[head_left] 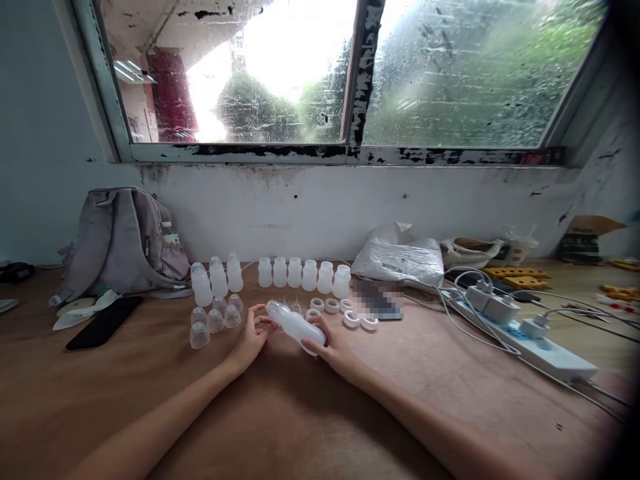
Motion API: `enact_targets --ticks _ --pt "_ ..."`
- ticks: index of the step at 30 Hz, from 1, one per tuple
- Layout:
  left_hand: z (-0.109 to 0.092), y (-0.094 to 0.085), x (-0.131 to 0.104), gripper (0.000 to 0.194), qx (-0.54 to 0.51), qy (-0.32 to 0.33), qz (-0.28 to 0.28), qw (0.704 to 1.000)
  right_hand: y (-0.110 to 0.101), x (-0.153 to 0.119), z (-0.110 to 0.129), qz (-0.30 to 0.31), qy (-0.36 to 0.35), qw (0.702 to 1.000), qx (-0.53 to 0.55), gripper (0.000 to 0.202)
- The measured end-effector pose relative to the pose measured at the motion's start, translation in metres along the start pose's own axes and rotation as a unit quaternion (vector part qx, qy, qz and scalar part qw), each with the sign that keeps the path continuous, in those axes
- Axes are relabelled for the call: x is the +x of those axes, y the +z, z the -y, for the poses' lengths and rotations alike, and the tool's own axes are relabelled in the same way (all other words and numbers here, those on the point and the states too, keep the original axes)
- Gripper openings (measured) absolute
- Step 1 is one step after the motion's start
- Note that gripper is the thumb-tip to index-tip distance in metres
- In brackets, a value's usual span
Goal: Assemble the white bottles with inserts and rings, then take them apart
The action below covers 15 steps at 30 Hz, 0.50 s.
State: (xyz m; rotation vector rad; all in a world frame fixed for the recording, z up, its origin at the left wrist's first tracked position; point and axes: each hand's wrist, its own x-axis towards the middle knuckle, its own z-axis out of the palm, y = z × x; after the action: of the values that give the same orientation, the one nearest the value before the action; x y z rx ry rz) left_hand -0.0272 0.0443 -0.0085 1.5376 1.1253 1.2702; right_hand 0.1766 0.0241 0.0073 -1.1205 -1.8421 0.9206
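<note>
A capped, translucent white baby bottle (299, 327) is held tilted above the table, its clear cap toward the upper left. My right hand (327, 343) is wrapped around the bottle's lower end. At the cap end, my left hand (256, 335) has its fingers curled against the bottle. Behind my hands stands a row of several uncapped bottles (295, 273). Three capped bottles (219, 277) stand farther left, with several clear dome caps (200, 335) in front of them. White collar rings (351, 320) lie right of the held bottle, and clear nipples (296, 307) sit partly hidden behind it.
A black phone (105, 323) and a grey backpack (123, 240) are at the left. A blurred-out dark flat object (380, 303) lies beyond the rings. On the right are a silver plastic bag (400, 257), a white power strip (550, 353) and loose cables. A wall with a window closes off the back.
</note>
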Motion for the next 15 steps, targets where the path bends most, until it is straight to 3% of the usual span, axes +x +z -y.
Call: enact_targets --ticks 9,15 --pt "0.000 0.000 -0.003 0.044 0.006 0.033 -0.004 0.999 0.001 -0.010 0.011 0.029 -0.087 0.993 -0.079 0.041" --pt "-0.022 -0.008 0.001 0.040 -0.035 0.053 -0.018 0.998 0.004 -0.012 0.008 0.030 -0.102 0.992 -0.073 0.045"
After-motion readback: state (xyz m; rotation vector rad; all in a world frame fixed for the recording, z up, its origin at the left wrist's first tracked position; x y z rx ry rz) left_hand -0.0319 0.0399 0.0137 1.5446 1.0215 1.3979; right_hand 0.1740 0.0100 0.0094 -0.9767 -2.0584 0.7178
